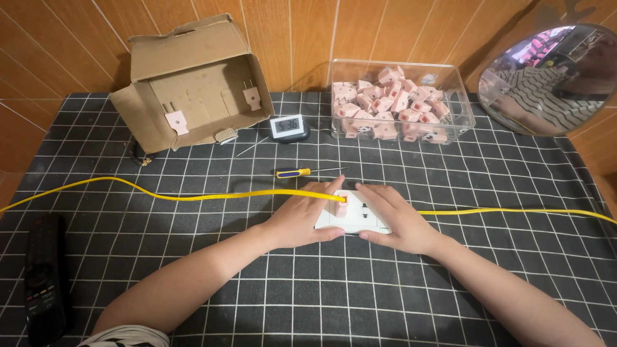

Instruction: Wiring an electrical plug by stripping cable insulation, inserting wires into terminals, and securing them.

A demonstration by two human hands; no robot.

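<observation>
Both hands on white socket plate (352, 220) mid-surface | left hand (301, 218) fingers pinch pink plug (341, 200) on yellow cable (193, 195) | right hand (397, 220) fingers flat, steadying | risk: plate may slide if pushed unevenly

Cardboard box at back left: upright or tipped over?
Tipped. The cardboard box lies on its side, its opening facing the camera, flaps spread, with two pink plugs visible inside.
</observation>
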